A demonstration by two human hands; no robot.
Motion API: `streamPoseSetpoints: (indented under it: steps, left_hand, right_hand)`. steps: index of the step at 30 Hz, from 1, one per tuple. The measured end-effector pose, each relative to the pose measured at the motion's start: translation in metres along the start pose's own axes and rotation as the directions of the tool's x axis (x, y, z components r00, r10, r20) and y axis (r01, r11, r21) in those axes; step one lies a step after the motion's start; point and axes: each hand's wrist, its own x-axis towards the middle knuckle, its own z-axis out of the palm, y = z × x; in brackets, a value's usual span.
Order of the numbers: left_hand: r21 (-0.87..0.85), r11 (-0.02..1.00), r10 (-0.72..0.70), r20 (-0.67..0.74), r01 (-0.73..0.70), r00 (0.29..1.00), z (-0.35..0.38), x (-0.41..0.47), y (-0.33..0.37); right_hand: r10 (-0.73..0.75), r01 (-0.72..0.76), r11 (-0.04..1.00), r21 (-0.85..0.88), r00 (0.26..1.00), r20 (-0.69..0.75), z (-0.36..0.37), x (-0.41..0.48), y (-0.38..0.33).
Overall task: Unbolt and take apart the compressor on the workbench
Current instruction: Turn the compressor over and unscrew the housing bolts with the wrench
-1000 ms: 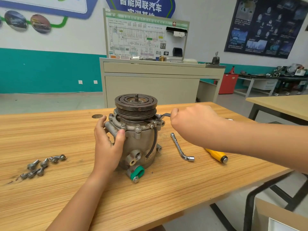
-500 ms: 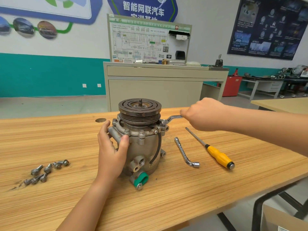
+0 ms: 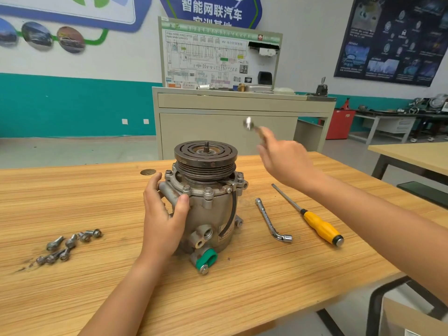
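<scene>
The compressor (image 3: 206, 207) stands upright on the wooden workbench (image 3: 101, 294), grooved pulley (image 3: 205, 157) on top, with several bolts showing in its flange just beneath the pulley. The left hand (image 3: 162, 214) grips the compressor's left side: the thumb lies across the front of the body and the fingers curl round a metal pipe at the flange. Up and to the right of the pulley, the right hand (image 3: 286, 163) is lifted clear of the compressor. A small wrench (image 3: 251, 124) pokes out from its fingertips, its shiny head up in the air. It's motion-blurred, so the exact finger placement can't be made out, but the fingers are closed on the shank.

At the front foot of the compressor sits a green cap (image 3: 206, 259), and a black cable (image 3: 231, 214) runs down its right flank. On the bench right of the compressor lies an L-shaped socket wrench (image 3: 271, 220). Just beyond that is a yellow-handled screwdriver (image 3: 312, 219), lying apart from it. Well out to the compressor's left rests a loose cluster of removed bolts (image 3: 70, 246).
</scene>
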Motion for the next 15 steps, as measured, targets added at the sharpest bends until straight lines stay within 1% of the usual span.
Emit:
streamPoseSetpoints:
  steps: [1,2,4,6,7,12,15]
  left_hand:
    - [0.001,1.0,0.0,-0.001,0.0,1.0,0.0,0.0,0.0]
    - [0.001,1.0,0.0,-0.001,0.0,1.0,0.0,0.0,0.0]
    - [-0.004,1.0,0.002,-0.002,-0.002,1.0,0.001,0.0,-0.001]
    - [-0.011,1.0,0.005,-0.004,-0.005,1.0,0.001,0.0,-0.001]
    - [-0.014,1.0,0.006,-0.005,-0.006,1.0,0.001,0.0,0.0]
    - [-0.026,1.0,-0.008,-0.004,0.008,1.0,0.001,0.0,-0.002]
    - [-0.032,0.999,-0.009,-0.005,0.009,1.0,0.0,0.0,-0.003]
  right_hand:
    - [0.065,-0.065,0.998,-0.006,0.998,-0.008,-0.009,-0.011,0.001]
    - [0.102,-0.1,0.994,-0.05,0.994,0.032,-0.017,-0.023,0.002]
    - [0.117,-0.082,0.982,-0.172,0.971,0.208,-0.032,-0.045,-0.001]
    - [0.117,-0.038,0.973,-0.228,0.932,0.343,-0.043,-0.059,-0.008]
    - [0.112,-0.02,0.97,-0.242,0.922,0.371,-0.047,-0.061,-0.012]
    - [0.079,0.063,0.949,-0.31,0.902,0.423,-0.052,-0.05,-0.029]
    - [0.023,0.191,0.899,-0.394,0.877,0.479,-0.053,-0.043,-0.037]
